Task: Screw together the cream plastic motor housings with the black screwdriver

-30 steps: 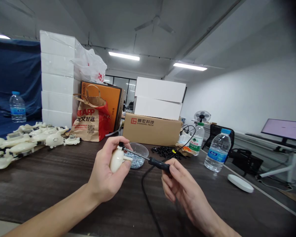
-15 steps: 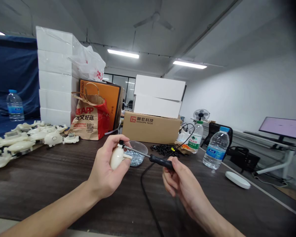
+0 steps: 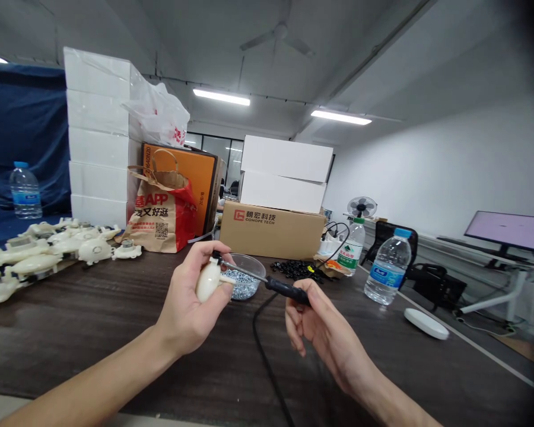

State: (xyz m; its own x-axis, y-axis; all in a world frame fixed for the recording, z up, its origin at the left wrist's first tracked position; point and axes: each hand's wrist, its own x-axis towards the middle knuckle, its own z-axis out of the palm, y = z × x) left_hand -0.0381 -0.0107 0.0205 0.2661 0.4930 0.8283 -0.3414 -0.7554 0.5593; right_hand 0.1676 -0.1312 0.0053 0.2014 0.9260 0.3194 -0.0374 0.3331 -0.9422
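Observation:
My left hand (image 3: 190, 302) is closed around a cream plastic part (image 3: 209, 281) with a rounded body and a short peg. A small black piece (image 3: 216, 255) sits at its upper end. In my right hand (image 3: 321, 320) is the black handle of a screwdriver (image 3: 289, 290), gripped by thumb and fingers near its back end. Its thin metal shaft points left, and the tip meets the black piece. Behind the shaft stands a clear round bowl (image 3: 248, 290) of small silvery screws. The far side of the cream part is hidden by my fingers.
Several cream plastic parts (image 3: 35, 252) lie piled at left. Small black pieces (image 3: 296, 270) form a heap beyond the bowl. A black cable (image 3: 267, 356) crosses the dark table. Bottles (image 3: 388, 270) and a white oblong object (image 3: 426, 324) stand right; a cardboard box (image 3: 271, 231) stands behind.
Both hands have shifted very slightly left with the cream part and screwdriver. The fingers of my right hand have changed position a little around the handle. The screwdriver tip stays at the black piece.

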